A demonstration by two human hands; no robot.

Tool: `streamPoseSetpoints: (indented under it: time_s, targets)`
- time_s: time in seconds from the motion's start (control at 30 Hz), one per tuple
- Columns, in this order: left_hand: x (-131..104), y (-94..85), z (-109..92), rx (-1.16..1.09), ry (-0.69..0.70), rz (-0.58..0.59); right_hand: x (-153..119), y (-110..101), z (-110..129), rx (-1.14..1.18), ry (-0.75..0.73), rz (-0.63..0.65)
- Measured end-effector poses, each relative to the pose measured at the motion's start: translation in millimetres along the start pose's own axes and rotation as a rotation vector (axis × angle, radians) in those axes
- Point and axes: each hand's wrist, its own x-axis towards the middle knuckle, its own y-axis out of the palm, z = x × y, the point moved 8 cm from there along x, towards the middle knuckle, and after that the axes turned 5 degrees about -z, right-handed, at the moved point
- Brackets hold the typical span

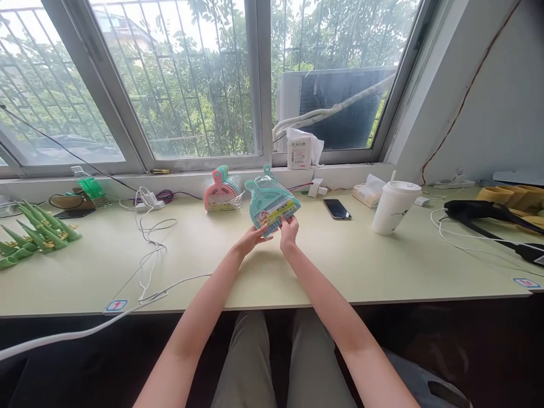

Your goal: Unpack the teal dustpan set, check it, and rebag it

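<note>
My left hand [250, 241] and my right hand [289, 229] both grip the lower edge of a teal mini dustpan and brush set [272, 203] in clear plastic wrap. A yellow printed label crosses its front. It is held tilted above the table, with two teal handle ends pointing up and away from me. Whether those handles belong to one set or two overlapping ones I cannot tell. Just beyond and to the left, a row of wrapped dustpan sets [221, 192], pink in front and teal behind, stands upright by the window ledge.
On the right are a phone [337, 209], a white lidded cup with a straw [395, 208], a tissue pack [369, 191] and black straps [484, 218]. White cables [148, 255] run across the table's left side, near green folded pieces [38, 232]. A tissue packet [300, 150] stands on the ledge.
</note>
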Motion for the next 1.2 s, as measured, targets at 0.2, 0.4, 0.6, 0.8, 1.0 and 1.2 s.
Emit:
streamPoseSetpoints:
  time_s: [0.2,0.4,0.6,0.8,1.0,1.2]
  targets:
    - [2,-7.3,-18,-0.146,0.154,-0.126,-2,-1,-5,0.197,0.073,-0.119]
    - [4,-9.8,-13,-0.152,0.136,-0.181,5,-1,-12,0.214,0.099,-0.062]
    - [2,-8.9,-13,-0.092,0.103,-0.214,13,-4,-4,0.223,0.136,-0.012]
    - [0,-20.9,-18,-0.022,0.077,-0.268,14,3,-5,0.167,0.197,0.121]
    - [5,-20.3,-6,-0.021,0.042,-0.278,19,-13,-7,0.086,0.216,-0.051]
    - [5,-19.8,0,-0.055,0.009,-0.267,19,-19,-6,0.057,0.240,-0.088]
